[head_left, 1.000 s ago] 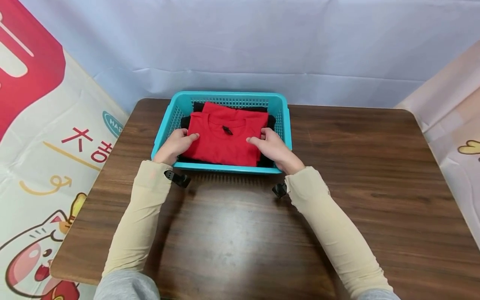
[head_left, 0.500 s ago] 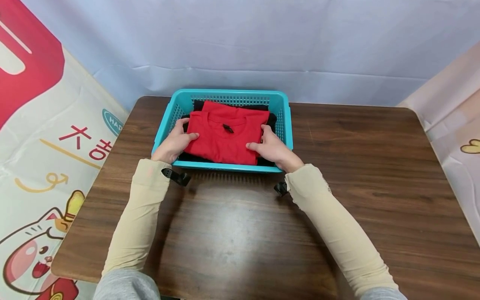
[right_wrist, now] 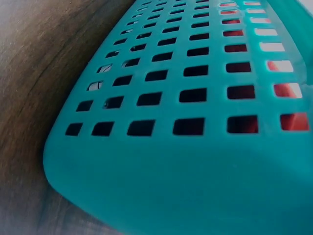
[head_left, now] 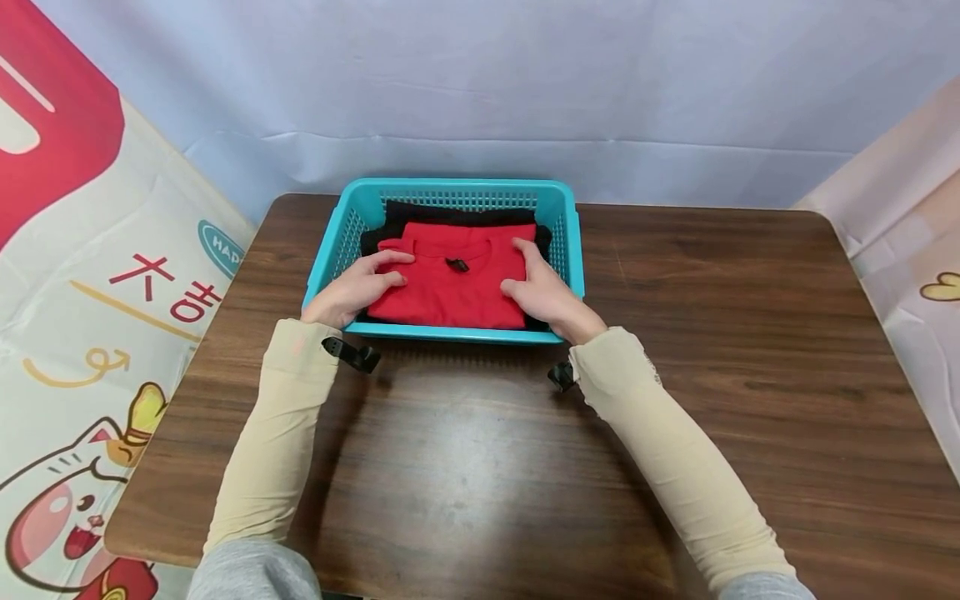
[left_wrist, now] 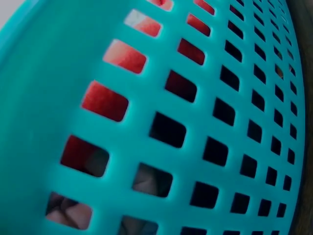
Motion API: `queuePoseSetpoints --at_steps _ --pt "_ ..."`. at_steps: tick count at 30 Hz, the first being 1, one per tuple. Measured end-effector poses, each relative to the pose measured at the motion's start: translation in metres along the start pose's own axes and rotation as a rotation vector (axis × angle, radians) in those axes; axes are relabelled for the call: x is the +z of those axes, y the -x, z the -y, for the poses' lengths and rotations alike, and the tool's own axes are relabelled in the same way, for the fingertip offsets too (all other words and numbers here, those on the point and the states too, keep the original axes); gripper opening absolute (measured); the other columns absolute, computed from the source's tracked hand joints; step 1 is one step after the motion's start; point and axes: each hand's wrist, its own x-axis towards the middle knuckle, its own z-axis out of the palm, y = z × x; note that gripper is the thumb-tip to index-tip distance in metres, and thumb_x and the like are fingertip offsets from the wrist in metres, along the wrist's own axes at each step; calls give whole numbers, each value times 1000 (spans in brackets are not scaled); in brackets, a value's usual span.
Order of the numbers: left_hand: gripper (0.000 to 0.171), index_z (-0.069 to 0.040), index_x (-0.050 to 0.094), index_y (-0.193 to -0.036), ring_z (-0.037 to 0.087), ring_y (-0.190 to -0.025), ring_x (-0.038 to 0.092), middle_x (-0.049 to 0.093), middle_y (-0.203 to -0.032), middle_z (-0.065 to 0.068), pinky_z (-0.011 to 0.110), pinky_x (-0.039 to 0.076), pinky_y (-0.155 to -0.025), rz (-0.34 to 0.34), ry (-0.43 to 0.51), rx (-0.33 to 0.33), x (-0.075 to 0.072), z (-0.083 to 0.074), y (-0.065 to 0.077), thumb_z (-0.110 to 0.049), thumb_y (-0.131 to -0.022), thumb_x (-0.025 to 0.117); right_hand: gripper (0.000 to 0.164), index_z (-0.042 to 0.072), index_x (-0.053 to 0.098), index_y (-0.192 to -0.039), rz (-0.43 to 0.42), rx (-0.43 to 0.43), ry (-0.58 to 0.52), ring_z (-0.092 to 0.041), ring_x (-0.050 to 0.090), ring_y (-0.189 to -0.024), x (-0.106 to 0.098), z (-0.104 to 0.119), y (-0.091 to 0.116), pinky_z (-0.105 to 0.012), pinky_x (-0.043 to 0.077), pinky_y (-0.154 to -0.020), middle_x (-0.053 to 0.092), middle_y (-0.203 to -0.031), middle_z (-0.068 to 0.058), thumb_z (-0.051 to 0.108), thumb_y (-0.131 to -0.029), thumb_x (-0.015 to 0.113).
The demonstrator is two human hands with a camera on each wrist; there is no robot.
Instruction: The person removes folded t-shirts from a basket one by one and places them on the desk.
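A folded red T-shirt [head_left: 450, 296] with a black neck label lies in a turquoise plastic basket [head_left: 457, 335], on top of black cloth [head_left: 468, 217]. My left hand [head_left: 352, 293] rests on the shirt's left side, its fingers and thumb extended over the fabric. On the opposite side, my right hand [head_left: 550, 293] touches the shirt's right edge with thumb and fingers spread. Through the holes of the basket's wall [left_wrist: 205, 117], the left wrist view shows red fabric and part of a hand. The basket's wall [right_wrist: 171, 171] fills much of the right wrist view, with red cloth behind it.
The basket stands at the back of a brown wooden table [head_left: 735, 350], close to a pale curtain [head_left: 487, 92]. A printed cloth [head_left: 67, 333] hangs on the left. Black straps with small devices [head_left: 363, 358] sit at both wrists.
The shirt's far edge has come toward me, baring more black cloth behind it. My left fingers have moved from its side onto its top; my right hand has loosened at the edge.
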Motion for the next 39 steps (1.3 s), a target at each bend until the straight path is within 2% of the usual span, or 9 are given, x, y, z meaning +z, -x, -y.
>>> queuePoseSetpoints --at_steps 4,10,14,18,22,27,34,39 --pt "55 -23 42 -145 26 -118 47 37 -143 9 28 52 -81 40 -68 20 -1 1 -1 -22 -94 62 71 16 20 -153 32 -2 70 -27 34 -133 2 0 -1 -47 42 -106 29 -152 -8 16 -92 58" --pt "57 -22 41 -145 26 -118 46 37 -142 10 27 52 -80 49 -92 37 0 1 1 -17 -93 63 71 14 22 -152 35 -12 97 -27 36 -131 4 -3 -3 -47 42 -106 31 -151 -9 14 -92 60" --pt "59 -25 44 -144 25 -114 51 42 -138 8 28 54 -80 28 -96 54 -1 3 4 -16 -90 66 72 14 21 -152 38 -29 90 -27 34 -134 7 -3 -3 -46 41 -107 30 -152 -9 11 -91 60" --pt "57 -24 46 -143 23 -101 58 50 -130 10 26 53 -77 12 -113 71 -3 7 8 -16 -91 66 71 14 22 -152 27 -58 64 -26 33 -134 11 -2 -4 -46 40 -108 29 -152 -8 8 -91 58" --pt "56 -23 47 -142 22 -101 55 48 -130 9 26 52 -75 14 -125 94 -5 10 10 -15 -90 66 70 17 24 -151 5 -80 31 -25 34 -132 15 -3 -6 -45 41 -106 31 -151 -6 7 -90 58" --pt "61 -24 42 -145 25 -115 48 43 -137 9 26 53 -78 25 -96 122 -6 13 11 -10 -90 64 68 18 27 -150 -6 -116 2 -24 36 -131 16 -3 -5 -44 45 -103 32 -150 -5 6 -91 58" --pt "66 -30 40 -146 25 -126 40 38 -142 7 27 53 -81 -17 4 154 -7 12 14 -8 -89 65 68 18 30 -149 -16 -175 -44 -23 37 -130 14 -2 -2 -42 49 -98 34 -149 -4 5 -90 59" --pt "59 -29 48 -140 23 -112 51 48 -132 5 27 54 -79 -48 60 181 -5 9 16 -9 -89 66 69 20 31 -149 -35 -207 -89 -22 41 -126 11 -4 1 -42 51 -95 37 -145 -4 6 -89 63"
